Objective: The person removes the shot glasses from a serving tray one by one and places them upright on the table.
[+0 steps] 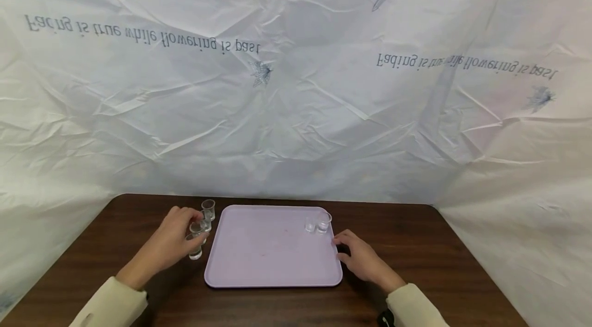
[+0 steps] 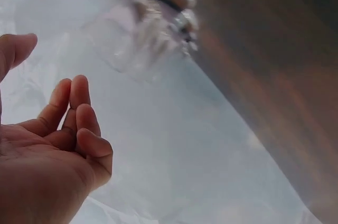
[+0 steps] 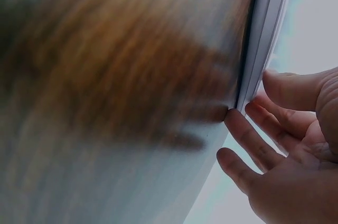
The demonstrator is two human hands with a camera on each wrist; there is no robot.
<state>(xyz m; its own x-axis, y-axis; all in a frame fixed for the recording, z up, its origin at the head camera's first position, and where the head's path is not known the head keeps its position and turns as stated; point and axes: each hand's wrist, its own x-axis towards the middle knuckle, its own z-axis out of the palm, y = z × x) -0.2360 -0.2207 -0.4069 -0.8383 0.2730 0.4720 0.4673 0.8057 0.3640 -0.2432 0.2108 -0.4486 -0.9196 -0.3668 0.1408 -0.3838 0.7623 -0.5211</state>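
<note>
Several small clear shot glasses (image 1: 196,254) stand in a row on the dark wooden table, just left of a pale purple tray (image 1: 268,260). My left hand (image 1: 168,242) reaches over this row, thumb and fingers apart around the nearer glasses. In the left wrist view its relaxed fingers (image 2: 87,118) hold nothing, and blurred glasses (image 2: 142,39) show beyond the fingertips. At the tray's right edge, my right hand (image 1: 363,259) rests its fingertips and thumb against the rim (image 3: 259,39), fingers loosely bent. Two more clear glasses (image 1: 324,223) sit in the tray's far right corner.
The brown wood-grain table (image 1: 416,244) extends on both sides of the tray. A wrinkled white sheet (image 1: 296,111) with mirrored lettering hangs behind and beside the table. A dark band (image 1: 385,318) shows at the right wrist.
</note>
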